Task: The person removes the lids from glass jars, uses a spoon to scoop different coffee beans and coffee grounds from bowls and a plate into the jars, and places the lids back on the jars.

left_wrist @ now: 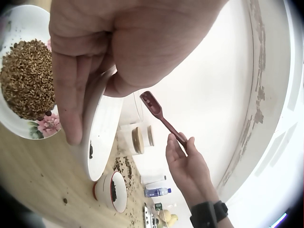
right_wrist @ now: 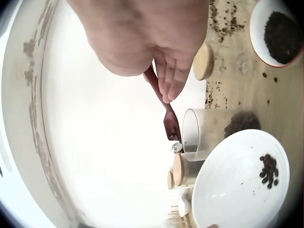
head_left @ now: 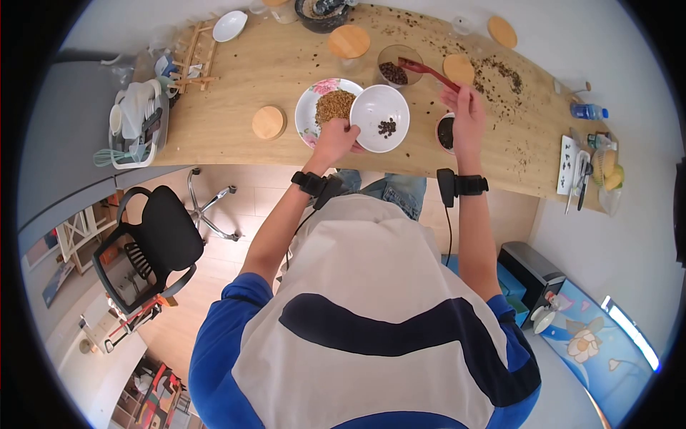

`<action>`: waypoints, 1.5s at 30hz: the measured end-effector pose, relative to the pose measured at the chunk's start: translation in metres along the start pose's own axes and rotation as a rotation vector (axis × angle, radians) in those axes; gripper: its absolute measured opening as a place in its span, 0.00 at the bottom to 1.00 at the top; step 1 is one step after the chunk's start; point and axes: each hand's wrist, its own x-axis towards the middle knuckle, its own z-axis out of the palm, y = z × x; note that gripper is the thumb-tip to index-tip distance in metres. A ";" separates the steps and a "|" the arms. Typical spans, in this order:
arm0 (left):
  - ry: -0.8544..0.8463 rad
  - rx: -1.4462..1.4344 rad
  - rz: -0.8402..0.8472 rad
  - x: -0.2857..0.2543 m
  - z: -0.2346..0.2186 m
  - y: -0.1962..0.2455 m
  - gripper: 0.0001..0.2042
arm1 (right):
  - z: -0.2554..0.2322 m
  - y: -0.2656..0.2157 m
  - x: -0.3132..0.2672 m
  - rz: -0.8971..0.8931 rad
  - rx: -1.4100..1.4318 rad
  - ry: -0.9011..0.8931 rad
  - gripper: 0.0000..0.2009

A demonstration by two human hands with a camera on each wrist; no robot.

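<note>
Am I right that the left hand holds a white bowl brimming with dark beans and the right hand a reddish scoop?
Not brimming: the head view shows only a small cluster of dark beans in the white bowl. The left hand does hold it, and the right hand holds the reddish scoop.

A wooden worktop (head_left: 232,89) stands against a white wall (head_left: 636,236); a black wheeled chair (head_left: 173,229) sits on the pale floor (head_left: 251,206), cluttered shelves (head_left: 127,411) farther back.

Plate (head_left: 305,118) on table (head_left: 221,136), grain (head_left: 334,106) on it. Bowl (head_left: 373,104) right of plate, beans (head_left: 386,128) in it. 1 jar (head_left: 414,76) behind bowl, scoop (head_left: 427,69) above jar. Cup (head_left: 438,134) right of bowl, bottle (head_left: 587,111) far right.
</note>
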 end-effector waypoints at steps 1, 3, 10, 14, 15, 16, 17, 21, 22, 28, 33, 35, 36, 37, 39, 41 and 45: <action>0.000 -0.017 -0.012 -0.001 -0.001 0.001 0.13 | 0.004 -0.003 0.000 -0.105 -0.216 -0.051 0.13; 0.017 -0.025 0.001 -0.004 -0.001 0.004 0.12 | 0.007 -0.008 0.000 -0.209 -0.432 -0.104 0.12; 0.057 -0.021 0.027 -0.008 -0.007 0.007 0.13 | 0.007 -0.035 -0.038 -0.487 -0.888 -0.194 0.07; 0.068 0.050 0.022 -0.008 -0.008 0.011 0.13 | 0.011 -0.036 -0.052 -0.715 -1.091 -0.470 0.06; 0.073 0.042 0.033 -0.006 -0.008 0.009 0.13 | 0.013 -0.035 -0.056 -0.713 -1.094 -0.465 0.06; 0.079 0.035 0.043 -0.006 -0.008 0.010 0.13 | 0.016 -0.033 -0.059 -0.717 -1.139 -0.472 0.05; 0.079 0.037 0.043 -0.007 -0.007 0.011 0.13 | 0.018 -0.030 -0.061 -0.721 -1.181 -0.481 0.05; 0.116 0.103 0.042 -0.007 -0.007 0.009 0.13 | 0.019 -0.017 -0.067 -0.702 -1.250 -0.309 0.05; 0.119 0.129 0.053 -0.007 -0.007 0.009 0.13 | 0.020 -0.014 -0.067 -0.668 -1.299 -0.289 0.05; 0.108 0.117 0.065 -0.009 -0.004 0.010 0.13 | 0.034 0.000 -0.062 -0.392 -1.208 -0.254 0.08; 0.090 0.149 0.033 -0.007 -0.007 0.006 0.13 | 0.034 -0.002 -0.060 -0.461 -1.095 -0.187 0.08; 0.086 0.145 0.047 -0.006 -0.006 0.006 0.13 | 0.032 -0.010 -0.057 -0.654 -1.197 -0.259 0.07; 0.099 0.112 0.060 -0.007 -0.006 0.006 0.13 | 0.031 -0.009 -0.057 -0.654 -1.200 -0.258 0.07; 0.112 0.080 0.072 -0.008 -0.005 0.007 0.13 | 0.030 -0.006 -0.056 -0.703 -1.206 -0.295 0.07; 0.110 0.075 0.071 -0.008 -0.005 0.008 0.13 | 0.028 -0.003 -0.057 -0.752 -1.212 -0.331 0.07; 0.112 0.070 0.070 -0.007 -0.004 0.007 0.13 | 0.030 -0.003 -0.061 -0.644 -1.183 -0.370 0.07; 0.117 0.082 0.066 -0.007 -0.007 0.003 0.13 | 0.023 -0.009 -0.059 -0.604 -1.092 -0.235 0.08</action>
